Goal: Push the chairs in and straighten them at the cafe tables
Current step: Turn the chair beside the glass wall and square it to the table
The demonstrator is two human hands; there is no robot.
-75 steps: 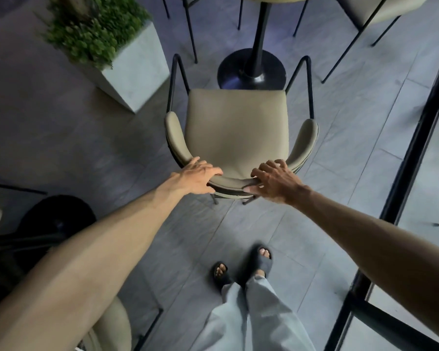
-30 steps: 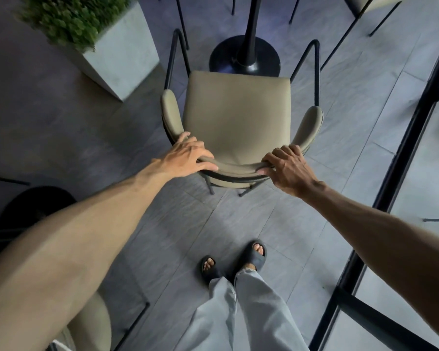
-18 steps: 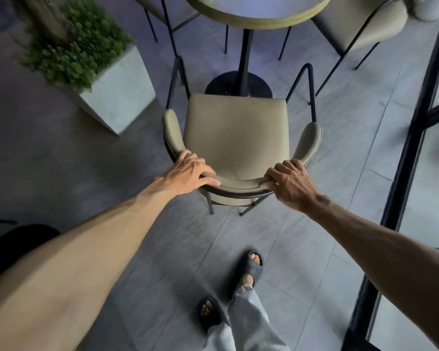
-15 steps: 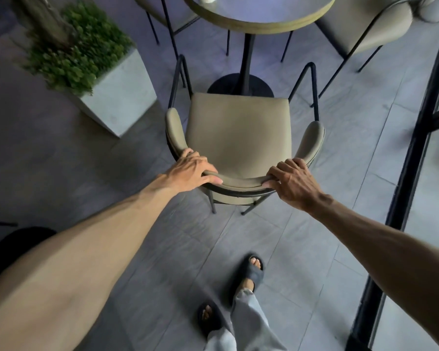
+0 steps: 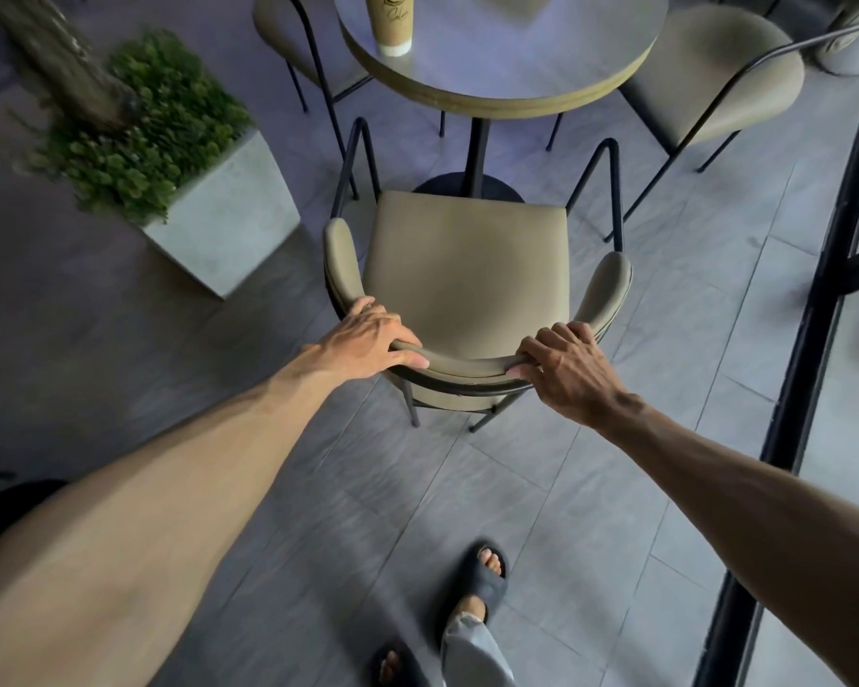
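An olive padded chair (image 5: 467,270) with a black metal frame faces the round cafe table (image 5: 517,57), its seat front near the table's black base. My left hand (image 5: 368,339) grips the left part of the curved backrest, fingers curled over its top. My right hand (image 5: 561,364) grips the right part of the same backrest. Two more olive chairs stand around the table, one at the far left (image 5: 288,27) and one at the right (image 5: 715,76).
A paper cup (image 5: 390,22) stands on the table. A concrete planter (image 5: 224,225) with green shrubs sits left of the chair. A black metal window frame (image 5: 824,300) runs along the right. My sandalled feet (image 5: 482,582) stand on grey floor tiles behind the chair.
The chair has gone forward toward the table with both hands holding its backrest. I have stepped after it, and the tabletop and cup have come into view.
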